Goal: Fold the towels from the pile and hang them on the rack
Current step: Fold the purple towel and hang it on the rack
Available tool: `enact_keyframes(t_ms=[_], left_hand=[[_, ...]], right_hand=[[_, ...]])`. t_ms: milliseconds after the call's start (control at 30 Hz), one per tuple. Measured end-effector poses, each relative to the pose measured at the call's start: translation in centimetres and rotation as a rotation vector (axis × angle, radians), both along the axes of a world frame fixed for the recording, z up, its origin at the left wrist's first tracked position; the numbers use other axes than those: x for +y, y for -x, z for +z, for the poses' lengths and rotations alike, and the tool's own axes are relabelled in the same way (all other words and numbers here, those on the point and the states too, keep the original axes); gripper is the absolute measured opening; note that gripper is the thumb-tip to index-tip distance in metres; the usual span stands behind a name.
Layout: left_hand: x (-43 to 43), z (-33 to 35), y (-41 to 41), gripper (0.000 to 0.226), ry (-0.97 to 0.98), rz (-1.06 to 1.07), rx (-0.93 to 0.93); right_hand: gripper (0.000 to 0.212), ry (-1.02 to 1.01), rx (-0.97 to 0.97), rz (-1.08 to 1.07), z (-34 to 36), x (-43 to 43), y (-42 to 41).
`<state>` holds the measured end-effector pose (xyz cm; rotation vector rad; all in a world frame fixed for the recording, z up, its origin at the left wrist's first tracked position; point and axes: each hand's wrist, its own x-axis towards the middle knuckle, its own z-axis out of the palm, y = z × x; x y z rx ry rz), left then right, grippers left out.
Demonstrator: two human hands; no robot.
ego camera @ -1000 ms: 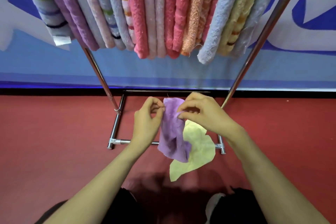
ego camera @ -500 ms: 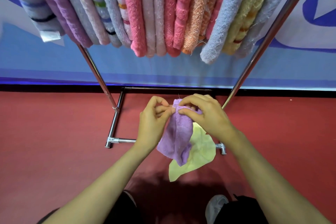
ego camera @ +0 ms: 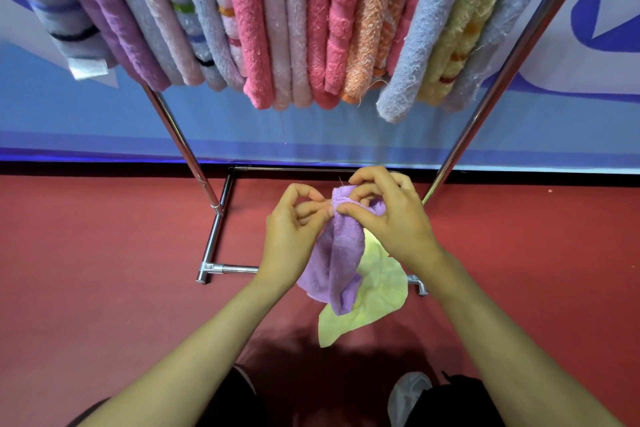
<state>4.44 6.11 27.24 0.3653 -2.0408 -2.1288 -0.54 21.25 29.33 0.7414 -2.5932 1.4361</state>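
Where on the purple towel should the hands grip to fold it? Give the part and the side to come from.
Grip the purple towel at its top edge, where both hands already pinch it: left hand from the left, right hand from the right. The towel hangs bunched from that edge in front of a yellow cloth, so drawing the top corners apart would likely let it fall flat.

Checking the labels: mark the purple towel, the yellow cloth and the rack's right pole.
purple towel (ego camera: pixel 341 253): head view, middle of the hanging fabric.
yellow cloth (ego camera: pixel 375 298): head view, bare part right of the purple one.
rack's right pole (ego camera: pixel 485 107): head view, mid-length of the shiny tube.
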Motion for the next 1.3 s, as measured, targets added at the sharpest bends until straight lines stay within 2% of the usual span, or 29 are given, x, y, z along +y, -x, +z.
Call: enact_keyframes(t_ms=[233,567,767,900,1000,1067,1200,1300], left_hand=[[-0.4,0.4,0.4,0.028,-0.114,-0.028,0.01],[-0.5,0.5,0.3,0.025,-0.113,0.062,-0.01],[0.1,0.3,0.1,0.019,-0.105,-0.048,-0.009],[0.7,0.5,-0.2,0.03,-0.12,-0.035,0.017],[0.8,0.4,-0.2,0.038,-0.083,0.015,0.015],[0.5,0.3,0.0,0.035,-0.068,0.036,0.029],[-0.7,0.8,0.4,0.033,-0.132,0.061,0.058],[-1.4,1.0,0.6,0.033,-0.149,0.059,0.071]], right_hand=[[0.028,0.055,-0.005,-0.018,0.2,-0.2,0.0],[0.038,0.065,-0.027,0.017,0.7,-0.3,-0.3],[0.032,0.126,-0.046,-0.034,0.3,-0.3,-0.1],[0.03,0.157,-0.047,-0.089,0.1,-0.3,0.1],[0.03,0.113,-0.023,-0.074,0.0,-0.4,-0.1],[0.029,0.059,0.049,-0.04,-0.1,-0.3,-0.1],[0.04,-0.093,0.268,-0.008,-0.3,1.3,1.0],[0.038,-0.168,0.298,-0.015,-0.7,2.6,1.7]])
